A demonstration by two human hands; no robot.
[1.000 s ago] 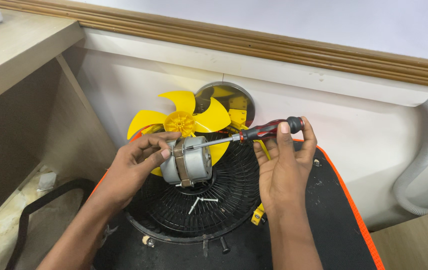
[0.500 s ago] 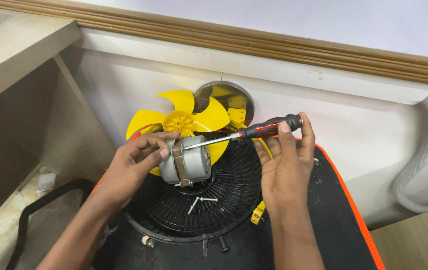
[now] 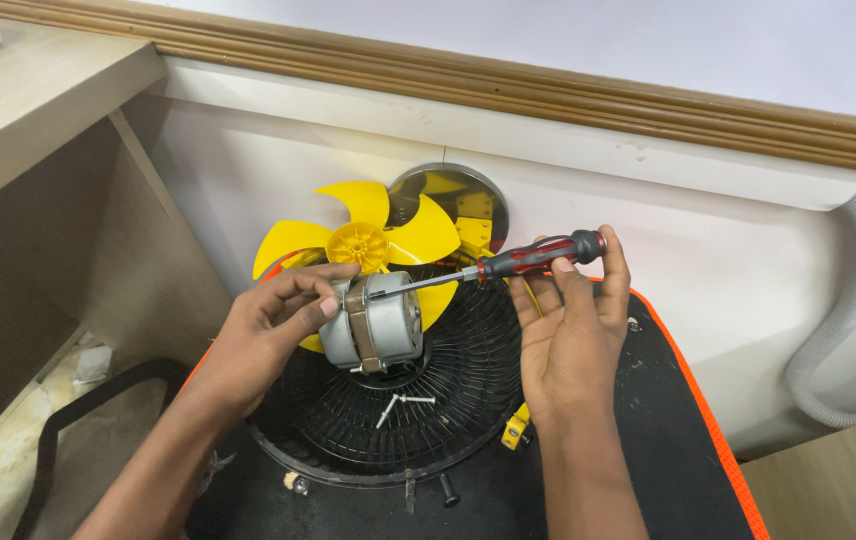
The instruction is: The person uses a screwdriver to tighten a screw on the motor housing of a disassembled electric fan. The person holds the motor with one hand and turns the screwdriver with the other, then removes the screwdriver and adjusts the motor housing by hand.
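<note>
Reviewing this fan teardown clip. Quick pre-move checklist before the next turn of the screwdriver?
1. Left hand steadies the motor: ok, fingers wrap its left end.
2. Right hand has a grip on the screwdriver handle: ok.
3. Tip seated in a screw head: cannot tell, the tip is hidden at the motor top.
4. Loose screws contained: ok, they lie on the black grille.
5. Yellow fan blade clear of the shaft: ok, it sits behind the motor.

Left hand [image 3: 273, 325] is curling its fingers in from the left, thumb tucked under; right hand [image 3: 573, 335] is reaching up, fingers wrapping closed, forearms angling inward.
</note>
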